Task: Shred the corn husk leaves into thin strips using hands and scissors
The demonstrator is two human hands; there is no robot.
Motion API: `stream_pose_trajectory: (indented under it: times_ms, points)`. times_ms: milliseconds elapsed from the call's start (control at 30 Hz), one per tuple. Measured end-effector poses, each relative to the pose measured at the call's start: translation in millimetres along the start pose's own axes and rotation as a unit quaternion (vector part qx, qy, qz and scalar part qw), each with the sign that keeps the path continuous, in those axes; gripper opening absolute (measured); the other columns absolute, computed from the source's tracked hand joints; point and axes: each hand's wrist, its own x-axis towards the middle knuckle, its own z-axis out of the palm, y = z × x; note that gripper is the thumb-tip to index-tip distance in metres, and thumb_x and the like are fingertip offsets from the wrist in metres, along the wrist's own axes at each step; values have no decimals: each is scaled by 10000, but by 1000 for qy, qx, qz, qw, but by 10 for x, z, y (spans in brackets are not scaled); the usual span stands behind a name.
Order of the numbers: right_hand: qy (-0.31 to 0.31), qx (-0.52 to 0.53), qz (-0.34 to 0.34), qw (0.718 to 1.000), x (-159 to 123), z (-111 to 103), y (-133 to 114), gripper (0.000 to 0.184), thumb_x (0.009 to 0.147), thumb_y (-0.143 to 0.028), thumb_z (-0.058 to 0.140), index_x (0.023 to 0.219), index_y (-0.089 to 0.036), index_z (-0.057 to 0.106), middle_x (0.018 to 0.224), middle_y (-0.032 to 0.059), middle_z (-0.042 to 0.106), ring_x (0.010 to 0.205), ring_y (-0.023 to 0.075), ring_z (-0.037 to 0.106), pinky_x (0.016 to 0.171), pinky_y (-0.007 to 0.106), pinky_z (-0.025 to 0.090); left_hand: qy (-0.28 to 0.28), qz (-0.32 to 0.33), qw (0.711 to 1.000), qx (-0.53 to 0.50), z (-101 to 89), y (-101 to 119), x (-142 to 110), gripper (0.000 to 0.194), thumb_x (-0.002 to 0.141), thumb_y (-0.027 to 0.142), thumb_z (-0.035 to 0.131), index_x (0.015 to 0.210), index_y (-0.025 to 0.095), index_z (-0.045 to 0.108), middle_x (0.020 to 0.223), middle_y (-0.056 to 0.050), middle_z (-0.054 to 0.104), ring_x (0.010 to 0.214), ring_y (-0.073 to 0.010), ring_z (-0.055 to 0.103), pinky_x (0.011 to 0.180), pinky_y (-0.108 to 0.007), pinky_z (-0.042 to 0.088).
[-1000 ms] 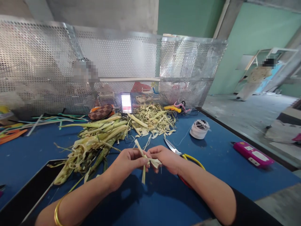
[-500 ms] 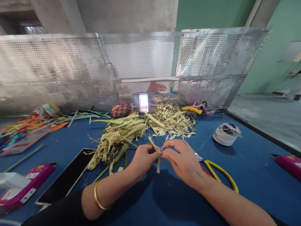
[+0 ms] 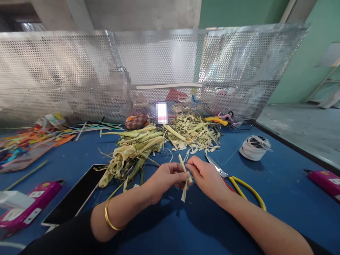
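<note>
My left hand (image 3: 168,179) is closed, thumb against fingers, on a pale strip (image 3: 184,194), which stands out above and below my pinch. The strip is held up over the blue table (image 3: 164,230), to the right of the husks (image 3: 132,150) and nearer me than they are. My right hand (image 3: 208,175) is farther right of the husks, its thumb and fingertips drawn together just beside the strip's upper part; I cannot tell whether they have hold of it.

The scissors (image 3: 223,173) lie right of the husks, blades apart, partly hidden by my right hand; I cannot tell whether I touch them. The spool (image 3: 253,150) sits well to the right of the husks, a thin thread trailing from it. The scraps (image 3: 199,132) are heaped just right of the husks, on their far side. The pouch (image 3: 136,121) and a lit screen (image 3: 162,112) are behind the husks. On their near left is a black slab (image 3: 75,196), wisps of husk crossing its far end.
</note>
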Motion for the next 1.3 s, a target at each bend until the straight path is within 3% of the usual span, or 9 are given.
stream_pose_trajectory:
  times_ms: [167, 300, 500, 667, 767, 900, 967, 1100, 1300]
  points:
    - [12, 36, -7, 999, 4, -52, -19, 173, 878, -285, 439, 745, -211, 521, 623, -21, 548, 573, 133, 491, 555, 236, 345, 6, -2, 1000, -20, 9, 3, -16, 232, 601, 295, 734, 695, 147, 581, 653, -28, 666, 597, -123, 604, 635, -249, 433]
    - [-14, 136, -21, 990, 59, -158, -22, 168, 838, -279, 509, 699, -203, 566, 663, -12, 581, 640, 132, 525, 601, 238, 394, 0, -36, 999, -30, 12, -18, -6, 189, 588, 232, 710, 669, 146, 562, 645, -39, 680, 552, -110, 588, 590, -231, 418]
    - [-102, 334, 33, 936, 108, -205, 12, 106, 734, -264, 625, 663, -186, 618, 578, -30, 584, 559, 112, 529, 579, 245, 417, -53, -97, 992, -65, 24, -41, -19, 201, 568, 208, 718, 720, 133, 611, 640, -34, 670, 571, -118, 591, 631, -260, 465]
    - [-113, 419, 68, 899, 129, -165, 44, 131, 656, -266, 702, 616, -167, 626, 547, -28, 594, 535, 106, 517, 557, 243, 412, -103, -122, 983, -93, 43, -30, -48, 205, 571, 200, 727, 723, 132, 606, 642, -48, 669, 567, -130, 598, 629, -277, 486]
    - [-99, 448, 118, 881, 146, -134, 55, 150, 617, -272, 724, 605, -162, 623, 514, -30, 588, 507, 102, 505, 530, 238, 392, -112, -105, 983, -105, 49, -11, -61, 207, 569, 215, 745, 697, 127, 608, 651, -41, 663, 575, -127, 602, 651, -275, 483]
    - [-75, 474, 201, 854, 134, -58, 16, 240, 571, -346, 742, 579, -162, 587, 492, -34, 559, 457, 94, 467, 482, 233, 356, -85, -17, 990, -115, 61, -14, -65, 240, 598, 270, 766, 731, 128, 625, 689, -33, 659, 634, -122, 601, 706, -269, 467]
    - [-57, 456, 201, 865, 112, -14, -13, 250, 582, -366, 725, 572, -167, 574, 488, -36, 544, 458, 97, 461, 488, 239, 361, -54, 46, 991, -110, 68, -25, -58, 255, 617, 299, 764, 754, 132, 628, 724, -40, 666, 691, -136, 608, 731, -272, 458]
    - [-24, 369, 154, 916, 64, 50, -22, 210, 667, -360, 647, 591, -185, 560, 514, -30, 535, 507, 125, 486, 526, 257, 401, 35, 148, 986, -69, 66, -25, -27, 242, 648, 314, 733, 760, 138, 609, 717, -40, 664, 702, -156, 606, 724, -287, 455]
    - [5, 147, 36, 988, -32, 51, 7, 228, 863, -335, 474, 683, -207, 533, 598, -11, 537, 581, 151, 505, 573, 265, 404, 164, 212, 963, 39, -34, 12, 46, 114, 690, 249, 636, 691, 165, 558, 660, 13, 594, 641, -118, 545, 653, -244, 432]
